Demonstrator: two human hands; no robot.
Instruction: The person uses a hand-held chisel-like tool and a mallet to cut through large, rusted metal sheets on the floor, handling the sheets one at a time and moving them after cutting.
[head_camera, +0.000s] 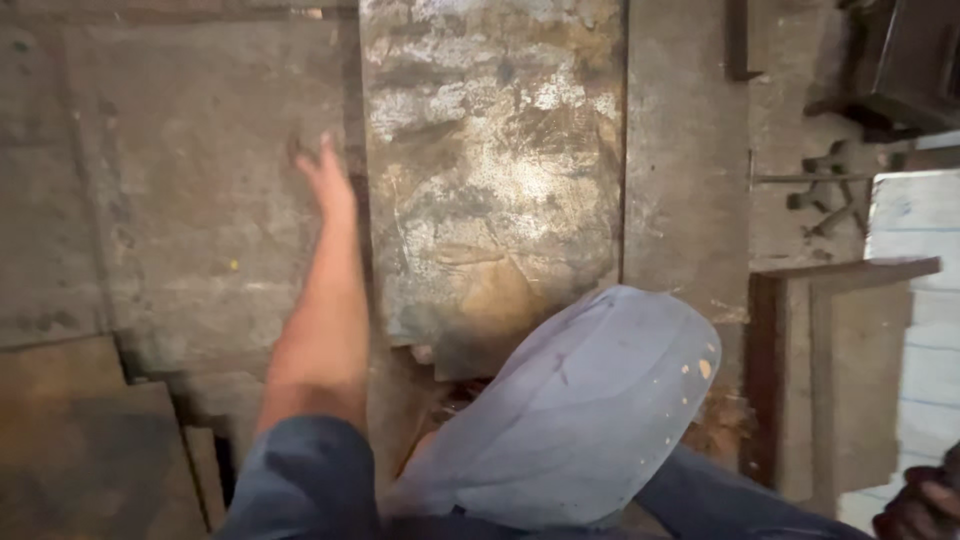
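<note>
My left hand (325, 178) reaches forward on a bare arm, fingers stretched out, at the left edge of a large worn, rusty metal sheet (492, 170) that lies flat on the ground. It holds nothing. Whether it touches the sheet's edge or hovers just above it is unclear. My bent knee in grey-blue trousers (585, 400) covers the sheet's near right corner. My right hand (922, 508) shows only as dark fingers at the bottom right corner, and its grip is hidden.
Grey slabs (190, 200) lie left of the sheet, with brown boards (80, 450) at the near left. A wooden frame (835, 370) and a white panel (925, 300) stand at the right. Metal parts (830, 190) and a dark object (905, 60) lie at the far right.
</note>
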